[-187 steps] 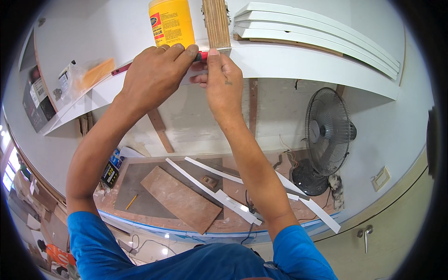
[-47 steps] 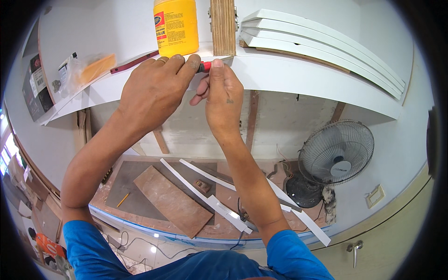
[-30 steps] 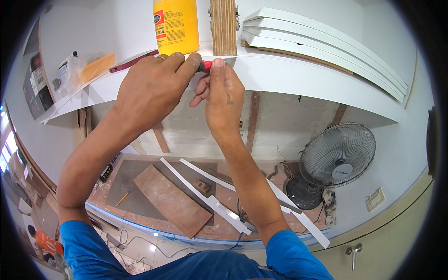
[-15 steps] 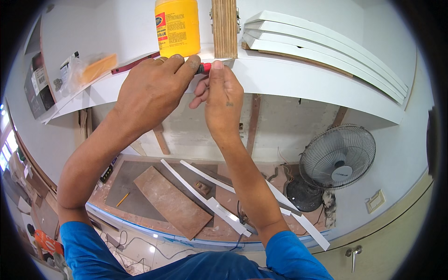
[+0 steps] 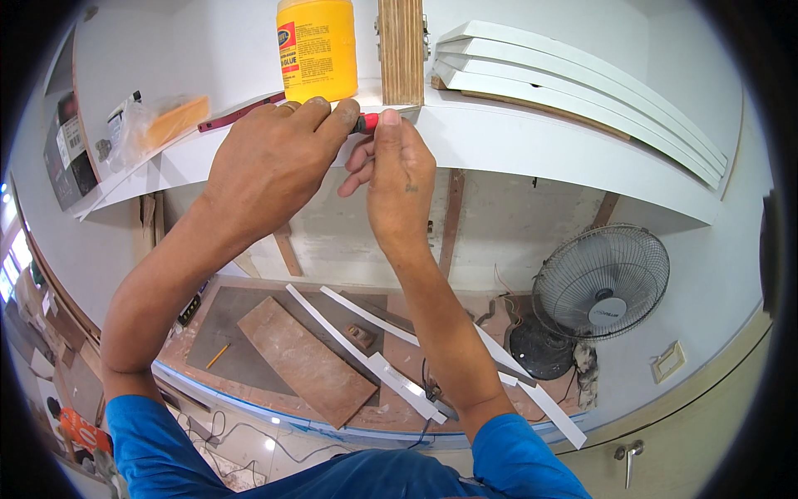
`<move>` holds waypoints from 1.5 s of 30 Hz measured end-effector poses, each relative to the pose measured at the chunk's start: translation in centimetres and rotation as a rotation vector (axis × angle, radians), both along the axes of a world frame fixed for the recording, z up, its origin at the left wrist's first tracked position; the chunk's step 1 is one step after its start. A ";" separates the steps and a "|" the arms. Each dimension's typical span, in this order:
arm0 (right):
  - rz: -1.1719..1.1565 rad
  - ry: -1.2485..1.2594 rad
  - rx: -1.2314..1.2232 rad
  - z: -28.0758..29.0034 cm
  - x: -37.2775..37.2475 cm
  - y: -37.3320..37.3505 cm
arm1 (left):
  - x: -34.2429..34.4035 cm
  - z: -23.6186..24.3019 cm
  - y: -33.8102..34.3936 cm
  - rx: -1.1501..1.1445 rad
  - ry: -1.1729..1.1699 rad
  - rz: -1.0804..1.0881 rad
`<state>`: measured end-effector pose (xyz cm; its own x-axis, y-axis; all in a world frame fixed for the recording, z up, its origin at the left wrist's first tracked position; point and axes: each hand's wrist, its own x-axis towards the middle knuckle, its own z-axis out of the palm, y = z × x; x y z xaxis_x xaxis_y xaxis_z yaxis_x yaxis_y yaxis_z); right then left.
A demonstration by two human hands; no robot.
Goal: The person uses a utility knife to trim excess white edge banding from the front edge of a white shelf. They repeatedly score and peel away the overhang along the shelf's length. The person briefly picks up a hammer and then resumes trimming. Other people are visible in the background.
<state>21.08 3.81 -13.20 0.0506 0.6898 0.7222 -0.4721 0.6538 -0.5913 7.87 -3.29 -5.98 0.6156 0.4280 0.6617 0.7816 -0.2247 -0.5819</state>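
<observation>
Both hands are raised together at the front edge of a white shelf [image 5: 515, 150]. Between them shows a short red and black handle-like piece [image 5: 368, 124], mostly covered by fingers, so its kind cannot be told. My left hand [image 5: 270, 166], back turned up, curls closed over its black end. With the thumb on the red end, my right hand [image 5: 401, 187] pinches it, the lower fingers bent loosely. Just behind the left knuckles stands a yellow glue jug [image 5: 320, 54]. An upright wooden post [image 5: 401, 54] rises from the shelf beyond the right thumb.
White panels [image 5: 573, 87] are stacked on the shelf's right. A dark red strip [image 5: 241, 112] and a plastic bag [image 5: 133, 125] lie left. Below, a bench holds a brown board [image 5: 306, 362], white strips [image 5: 357, 345], a pencil [image 5: 218, 356] and a fan [image 5: 601, 283].
Both hands keep the same hold on the red and black piece. My right hand has shifted very slightly to the right; little else differs.
</observation>
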 end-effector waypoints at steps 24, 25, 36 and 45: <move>0.039 0.032 -0.041 0.7 -1.6 -0.9 | -1.5 1.9 0.0 -0.004 0.081 -0.009; 0.036 -0.002 -0.027 0.7 -1.5 -0.9 | -1.7 1.6 0.1 0.036 0.096 -0.017; -1.062 -0.519 0.775 -1.7 7.6 0.0 | -7.7 -16.4 -8.6 -0.245 -1.101 -0.091; -1.311 -0.767 0.786 0.9 13.1 2.1 | 0.8 -33.2 -12.5 -0.829 -1.776 -0.221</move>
<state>34.14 5.94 -12.29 -0.2440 -0.0337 0.9692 0.7947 0.5659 0.2197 8.70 -15.79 -39.16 -0.3251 0.9247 0.1982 0.1898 -0.1415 0.9716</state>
